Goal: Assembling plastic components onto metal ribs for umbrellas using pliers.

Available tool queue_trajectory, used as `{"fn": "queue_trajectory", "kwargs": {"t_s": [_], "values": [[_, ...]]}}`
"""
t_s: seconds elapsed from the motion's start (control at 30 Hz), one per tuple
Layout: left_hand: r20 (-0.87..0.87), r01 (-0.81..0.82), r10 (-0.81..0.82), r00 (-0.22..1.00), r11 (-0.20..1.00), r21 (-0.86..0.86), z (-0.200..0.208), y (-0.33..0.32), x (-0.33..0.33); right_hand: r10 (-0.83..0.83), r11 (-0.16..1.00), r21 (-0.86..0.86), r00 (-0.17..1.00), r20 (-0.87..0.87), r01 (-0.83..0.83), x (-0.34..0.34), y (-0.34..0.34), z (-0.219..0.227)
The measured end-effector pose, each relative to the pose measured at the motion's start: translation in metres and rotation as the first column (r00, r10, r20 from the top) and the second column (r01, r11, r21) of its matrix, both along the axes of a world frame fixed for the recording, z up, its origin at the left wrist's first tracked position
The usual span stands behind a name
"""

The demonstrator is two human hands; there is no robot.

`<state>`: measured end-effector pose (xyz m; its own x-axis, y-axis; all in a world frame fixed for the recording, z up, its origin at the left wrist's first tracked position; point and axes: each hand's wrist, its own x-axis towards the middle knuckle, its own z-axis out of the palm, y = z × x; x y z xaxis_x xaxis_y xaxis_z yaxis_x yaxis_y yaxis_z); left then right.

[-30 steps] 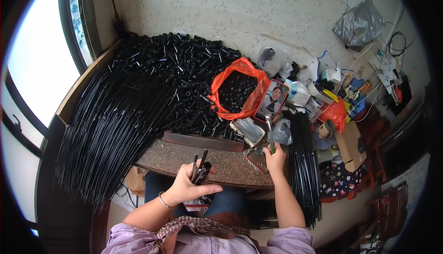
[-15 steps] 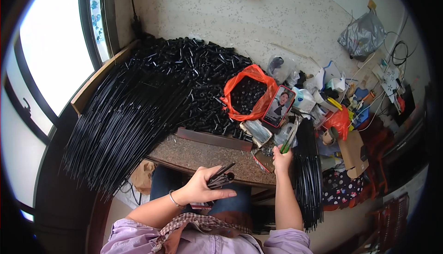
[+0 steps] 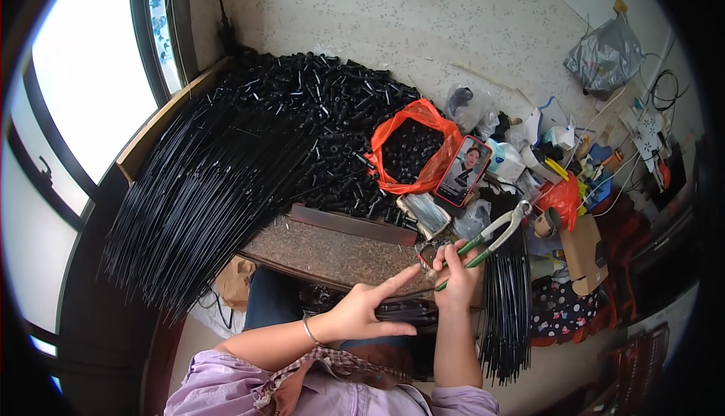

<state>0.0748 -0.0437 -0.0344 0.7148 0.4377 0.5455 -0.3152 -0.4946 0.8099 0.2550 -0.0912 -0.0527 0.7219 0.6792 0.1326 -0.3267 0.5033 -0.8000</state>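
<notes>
My right hand (image 3: pixel 456 286) is closed round the green handles of a pair of pliers (image 3: pixel 504 228), whose metal jaws point up and to the right. Beside it, my left hand (image 3: pixel 361 315) reaches across with its index finger stretched toward the right fingertips. Several black tubes (image 3: pixel 408 310), blurred, lie in the left hand between thumb and fingers. A small tray with a red edge (image 3: pixel 427 253) shows partly behind my hands. Whether the two hands pinch some small part between them is too small to make out.
A large heap of black tubular parts (image 3: pixel 332 106) and long thin black rods (image 3: pixel 196 197) cover the table's left. An orange-red bag (image 3: pixel 451 160) of black pieces, a phone (image 3: pixel 462 170) and a pack of thin metal pins (image 3: pixel 427 215) stand ahead. More rods (image 3: pixel 504 318) hang at right.
My left hand has moved right with the black tubes, close to my right hand. The pliers have swung into clear view, jaws up and right, still in the right hand.
</notes>
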Motion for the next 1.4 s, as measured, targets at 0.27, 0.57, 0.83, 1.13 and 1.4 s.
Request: {"fn": "queue_trajectory", "kwargs": {"t_s": [0.27,0.57,0.83,1.13,1.4], "values": [[-0.134,0.021,-0.003,0.991,0.991,0.130,0.003,-0.010,0.001,-0.228,0.969,-0.001,0.896,0.381,0.248,-0.069,-0.025,0.024],[0.044,0.160,-0.158,0.987,0.986,-0.050,0.023,-0.015,-0.020,0.387,0.861,0.316,0.917,0.098,-0.398,-0.054,-0.033,0.016],[-0.172,0.214,-0.407,0.897,0.741,-0.636,0.004,0.042,0.097,-0.363,0.913,-0.145,0.921,0.140,0.382,0.030,0.008,-0.002],[-0.007,0.129,-0.150,0.989,0.872,-0.472,0.021,0.045,0.063,0.112,0.738,-0.368,0.436,0.893,0.565,0.099,0.001,-0.092],[-0.148,0.018,-0.094,0.985,0.895,-0.447,0.020,0.048,0.021,0.326,0.780,-0.194,-0.122,0.938,0.596,0.097,0.009,-0.095]]}}
